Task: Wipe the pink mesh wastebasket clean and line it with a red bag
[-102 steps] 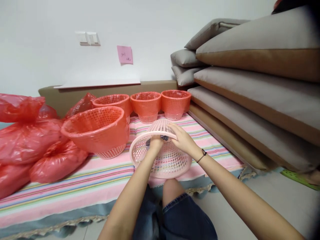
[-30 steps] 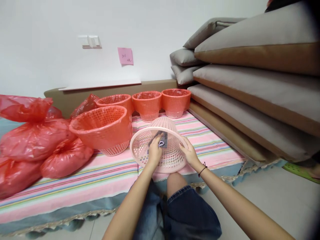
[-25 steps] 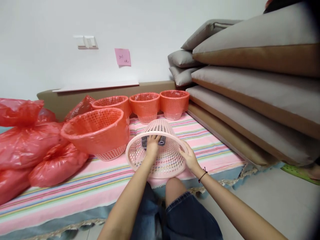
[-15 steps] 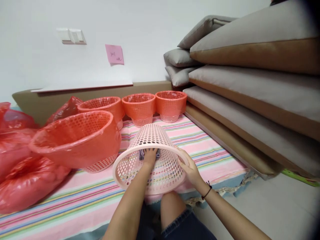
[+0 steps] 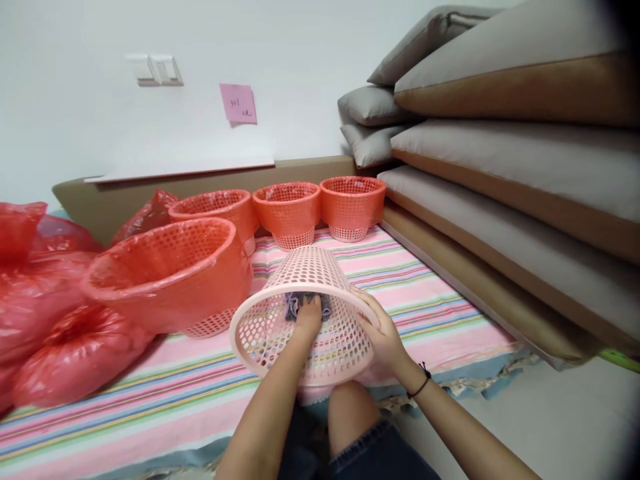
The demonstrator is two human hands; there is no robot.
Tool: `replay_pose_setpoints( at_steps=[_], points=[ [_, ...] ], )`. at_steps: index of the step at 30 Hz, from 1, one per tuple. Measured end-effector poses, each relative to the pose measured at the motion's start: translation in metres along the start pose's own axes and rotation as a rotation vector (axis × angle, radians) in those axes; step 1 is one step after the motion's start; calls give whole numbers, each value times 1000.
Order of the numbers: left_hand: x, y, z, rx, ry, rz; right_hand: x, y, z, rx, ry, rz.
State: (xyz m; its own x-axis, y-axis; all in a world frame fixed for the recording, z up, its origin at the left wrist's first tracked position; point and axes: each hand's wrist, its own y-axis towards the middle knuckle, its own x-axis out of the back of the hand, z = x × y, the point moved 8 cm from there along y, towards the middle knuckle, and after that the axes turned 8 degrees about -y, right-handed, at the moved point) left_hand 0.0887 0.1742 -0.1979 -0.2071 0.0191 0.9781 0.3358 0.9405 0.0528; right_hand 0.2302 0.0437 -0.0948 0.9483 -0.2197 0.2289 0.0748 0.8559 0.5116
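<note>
Left hand [image 5: 310,316] touches one cloth [image 5: 293,307]; right hand [image 5: 384,331], one basket [image 5: 311,272].

The plastic basket [image 5: 306,268] is coloured pale pink, the cloth [image 5: 292,308] dark grey; the sheet [image 5: 200,381] is striped pink, blue, yellow, green.

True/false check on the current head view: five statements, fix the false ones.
1. The left hand is inside a pale pink perforated plastic basket, touching dark grey cloth. True.
2. Only the left hand touches that basket. False: the right hand holds its rim.
3. Four other baskets are partly covered in red plastic film. True.
4. Both wrists are bare. False: a thin black bracelet circles the right one.
5. A square pink paper note is on the white wall. True.
</note>
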Motion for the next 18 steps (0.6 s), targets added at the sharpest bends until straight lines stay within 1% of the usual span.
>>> replay_pose_setpoints(
  at_steps=[3, 5, 8, 10, 12, 14, 16, 18],
  points=[
    [3, -35, -12, 7, 3, 13, 6, -1, 6, -9, -51, 37],
    [4, -65, -19, -2, 0, 25, 12, 1, 18, 7, -142, 96],
    [4, -113, -28, -13, -16, 69, 19, 9, 49, 88, -335, 156],
    [3, -143, -33, -10, -57, 123, 17, 18, 78, 194, -428, 190],
    [6, -168, -37, 1, -111, 163, 4, 28, 108, 327, -464, 247],
    [14, -187, -41, 8, -172, 166, -17, 37, 134, 457, -467, 335],
    [22, -198, -44, 12, -267, 152, -42, 44, 152, 545, -448, 431],
    [29, -204, -44, 19, -417, 132, -63, 51, 160, 576, -407, 507]
  ],
)
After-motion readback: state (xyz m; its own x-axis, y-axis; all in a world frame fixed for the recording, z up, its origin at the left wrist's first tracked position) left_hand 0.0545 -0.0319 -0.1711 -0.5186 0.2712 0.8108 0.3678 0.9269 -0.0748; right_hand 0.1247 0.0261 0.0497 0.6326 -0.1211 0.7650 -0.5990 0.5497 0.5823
